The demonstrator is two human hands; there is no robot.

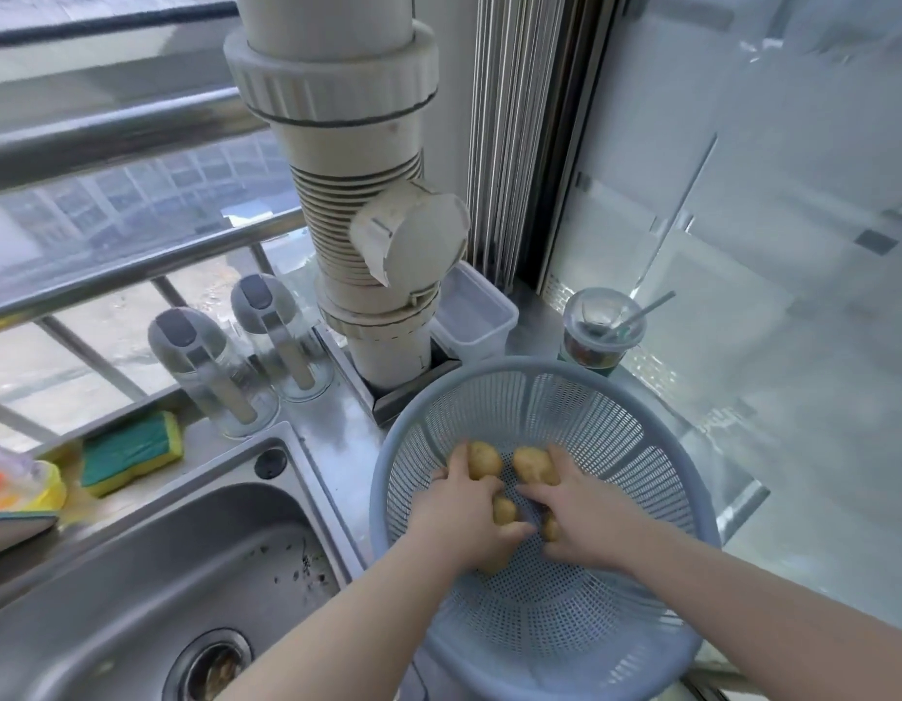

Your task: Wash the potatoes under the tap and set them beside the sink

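Observation:
Several yellow-brown potatoes lie in a pale blue perforated colander (636, 422) that stands on the counter right of the steel sink (150, 564). My left hand (464, 513) reaches into the colander and curls its fingers round one potato (484, 460); more potato shows under its palm. My right hand (585, 518) also reaches in, fingers curled over another potato (532, 465). A small potato (504, 511) sits between the two hands. The tap is out of view.
A thick white drain pipe (368, 204) rises behind the colander. Two glass dispensers (211, 366) and a green-yellow sponge (130, 450) line the sink's back edge. A clear tub (474, 316) and a lidded cup with a straw (601, 331) stand behind the colander. Food scraps dot the sink basin.

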